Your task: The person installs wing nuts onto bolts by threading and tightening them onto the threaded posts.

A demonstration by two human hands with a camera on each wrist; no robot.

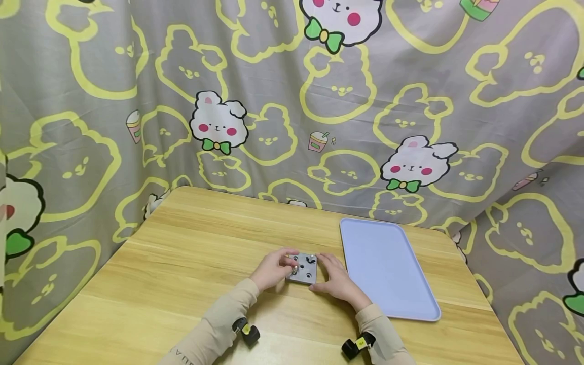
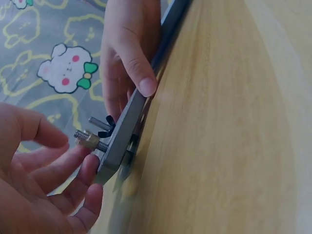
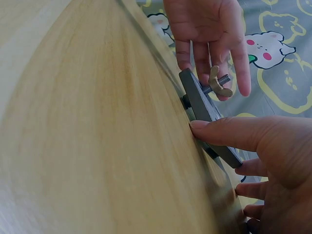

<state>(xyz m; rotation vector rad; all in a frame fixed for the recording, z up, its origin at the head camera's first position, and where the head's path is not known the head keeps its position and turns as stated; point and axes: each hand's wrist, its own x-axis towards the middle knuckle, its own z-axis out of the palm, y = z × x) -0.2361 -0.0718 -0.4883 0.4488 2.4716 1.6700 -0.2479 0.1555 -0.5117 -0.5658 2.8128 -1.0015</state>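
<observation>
A small grey square metal plate (image 1: 306, 276) with several holes lies on the wooden table, raised slightly by parts beneath it. A brass wing nut (image 3: 214, 84) sits on a threaded bolt (image 2: 103, 146) standing up from the plate's left side. Around that nut, my left hand (image 1: 272, 269) has its fingers loosely extended, with a fingertip at or very near it. A black wing nut (image 2: 107, 129) is on a second bolt at the plate's far right corner. My right hand (image 1: 337, 280) holds the plate's right side, thumb (image 3: 214, 132) against the near edge and fingers farther back.
To the right of the plate lies a pale lilac tray (image 1: 388, 274), close to my right hand. A patterned grey curtain (image 1: 274, 101) hangs behind and beside the wooden table (image 1: 182, 253). Black straps with small devices (image 1: 246, 332) sit on both sleeves.
</observation>
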